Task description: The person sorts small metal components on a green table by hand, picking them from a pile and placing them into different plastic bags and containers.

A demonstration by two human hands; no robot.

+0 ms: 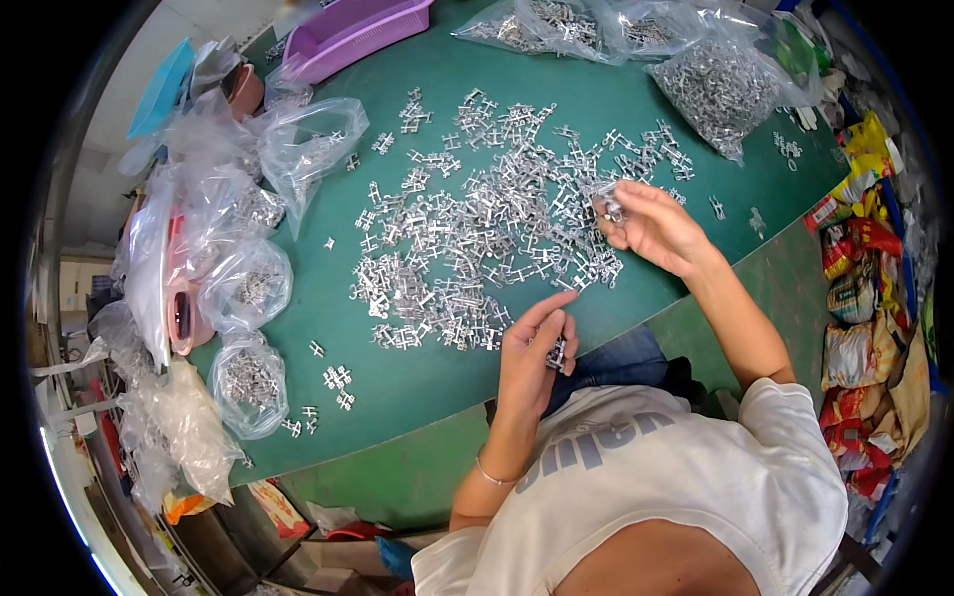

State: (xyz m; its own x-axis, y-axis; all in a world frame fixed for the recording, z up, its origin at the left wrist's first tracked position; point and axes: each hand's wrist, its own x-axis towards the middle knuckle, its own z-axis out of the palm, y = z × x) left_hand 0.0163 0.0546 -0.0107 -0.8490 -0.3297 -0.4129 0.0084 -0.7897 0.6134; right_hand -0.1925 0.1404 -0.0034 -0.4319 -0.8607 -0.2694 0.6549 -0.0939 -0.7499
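- Spread across the table (417,387) between left hand (532,358) and right hand (651,226): pile of metal parts (477,238).
- Left of left hand, along table edge: bags of parts (248,382).
- Beyond right hand, at far edge: more bags of parts (715,84).
- Far left of both hands: basket (348,35).
- Right of right hand, off the table: snack packets (860,288).

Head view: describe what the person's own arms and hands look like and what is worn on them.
Both forearms are bare, with no gloves on the left hand or the right hand. A thin bracelet circles the left wrist. The right arm comes out of the short sleeve of a white T-shirt with grey lettering.
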